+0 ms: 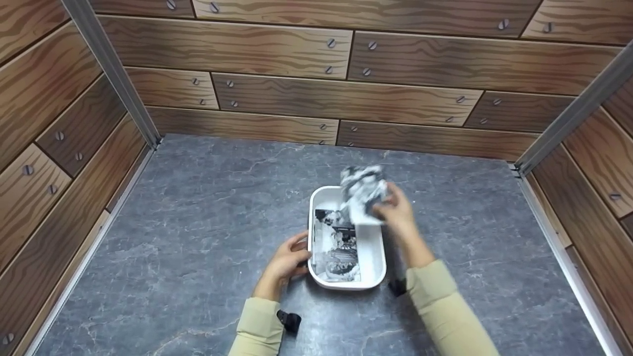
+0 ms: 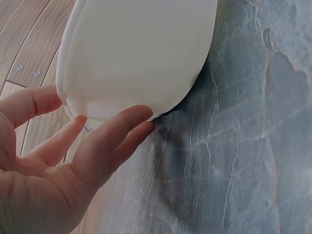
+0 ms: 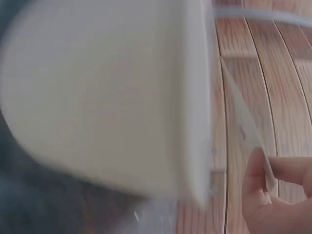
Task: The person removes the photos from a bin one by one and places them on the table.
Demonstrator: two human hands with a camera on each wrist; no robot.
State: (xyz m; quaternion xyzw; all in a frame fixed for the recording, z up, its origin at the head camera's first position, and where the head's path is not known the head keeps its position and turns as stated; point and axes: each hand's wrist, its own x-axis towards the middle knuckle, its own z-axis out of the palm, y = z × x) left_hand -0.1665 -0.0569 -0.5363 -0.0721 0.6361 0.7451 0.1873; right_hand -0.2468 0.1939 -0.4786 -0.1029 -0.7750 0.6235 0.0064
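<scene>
A white plastic tub [image 1: 371, 257] with rounded corners stands on the grey marbled surface. Several black-and-white photo cards [image 1: 341, 247] lie inside along its left side. My left hand [image 1: 289, 257] rests its spread fingers against the tub's left outer wall; the left wrist view shows the fingertips [image 2: 141, 113] on that wall, close to the tabletop. Over the far right part of the tub, my right hand [image 1: 398, 210] pinches another black-and-white photo card [image 1: 365, 193], blurred and tilted. In the right wrist view, this card [image 3: 243, 117] appears nearly edge-on between thumb and finger.
Wood-patterned panels [image 1: 277, 94] wall in the work surface [image 1: 198, 222] at the back and both sides. Metal posts [image 1: 116, 74] stand at the back corners. Both wrists wear black devices [image 1: 289, 321] below the pale sleeves.
</scene>
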